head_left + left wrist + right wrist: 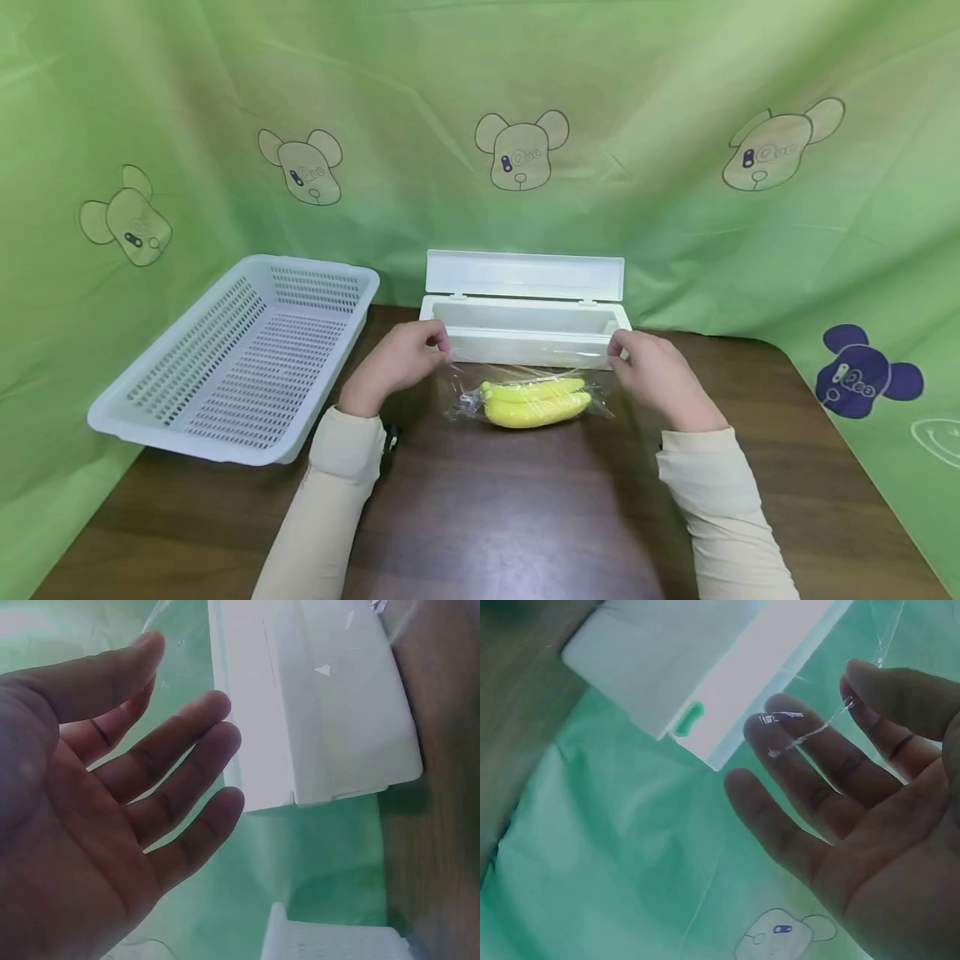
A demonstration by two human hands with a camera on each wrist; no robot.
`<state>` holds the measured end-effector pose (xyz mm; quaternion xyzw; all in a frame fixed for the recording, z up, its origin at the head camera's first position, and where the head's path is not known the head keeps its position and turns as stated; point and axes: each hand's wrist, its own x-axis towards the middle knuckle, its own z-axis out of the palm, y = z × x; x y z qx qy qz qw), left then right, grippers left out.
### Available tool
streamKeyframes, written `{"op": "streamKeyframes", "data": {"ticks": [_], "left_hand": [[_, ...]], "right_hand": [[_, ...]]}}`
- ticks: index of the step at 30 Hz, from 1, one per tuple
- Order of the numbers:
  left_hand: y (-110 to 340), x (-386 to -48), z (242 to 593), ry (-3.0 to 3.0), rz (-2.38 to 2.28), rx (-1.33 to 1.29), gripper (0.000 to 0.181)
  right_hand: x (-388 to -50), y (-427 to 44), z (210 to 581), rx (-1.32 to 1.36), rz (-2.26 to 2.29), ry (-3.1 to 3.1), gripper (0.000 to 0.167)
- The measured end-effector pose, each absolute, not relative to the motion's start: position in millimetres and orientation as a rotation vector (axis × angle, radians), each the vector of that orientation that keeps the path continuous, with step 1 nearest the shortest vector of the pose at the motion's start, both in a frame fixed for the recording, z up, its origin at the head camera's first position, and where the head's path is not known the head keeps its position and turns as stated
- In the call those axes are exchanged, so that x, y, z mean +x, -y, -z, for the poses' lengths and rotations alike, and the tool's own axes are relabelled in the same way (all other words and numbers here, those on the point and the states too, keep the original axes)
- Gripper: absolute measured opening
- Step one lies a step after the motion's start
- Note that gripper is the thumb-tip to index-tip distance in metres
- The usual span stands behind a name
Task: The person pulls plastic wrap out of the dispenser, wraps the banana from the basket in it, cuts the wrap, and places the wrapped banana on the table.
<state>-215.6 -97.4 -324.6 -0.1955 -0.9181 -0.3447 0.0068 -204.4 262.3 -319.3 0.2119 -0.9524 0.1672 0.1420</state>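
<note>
My left hand [399,360] pinches one corner of a clear sheet of cling film [536,360] between thumb and index finger. At the opposite corner my right hand [662,379] does the same, and its other fingers spread loosely in the right wrist view. The film stretches between the hands, in front of the white cling film dispenser box [525,348], whose lid [525,275] stands raised at the back. Two yellow bananas [536,404] lie side by side nearer me, with crumpled film around them. Transparency makes the film's exact folds hard to tell.
A white perforated plastic basket [322,417] stands on the left of the brown wooden table [495,517]. Green printed cloth [405,200] hangs close behind the dispenser box and along both sides.
</note>
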Motion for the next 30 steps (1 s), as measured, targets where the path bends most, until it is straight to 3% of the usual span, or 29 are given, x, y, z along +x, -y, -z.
{"op": "streamKeyframes", "data": {"ticks": [6,15,21,30], "left_hand": [[87.6,-188.4,337.2,2.798,0.788,-0.823,0.014],[76.8,-151.7,375.6,2.337,0.044,-1.209,0.015],[72.6,-154.5,396.0,2.3,-0.077,-1.207,0.014],[76.1,-163.5,395.3,2.381,-0.038,-1.034,0.021]], "right_hand": [[-182.5,-272.5,340.6,0.678,-0.343,2.69,0.02],[-177.1,-271.4,390.4,0.831,-0.006,2.626,0.012],[-187.1,-263.1,407.5,0.849,0.017,2.569,0.014],[-194.4,-252.9,409.2,0.807,0.035,2.591,0.013]]}}
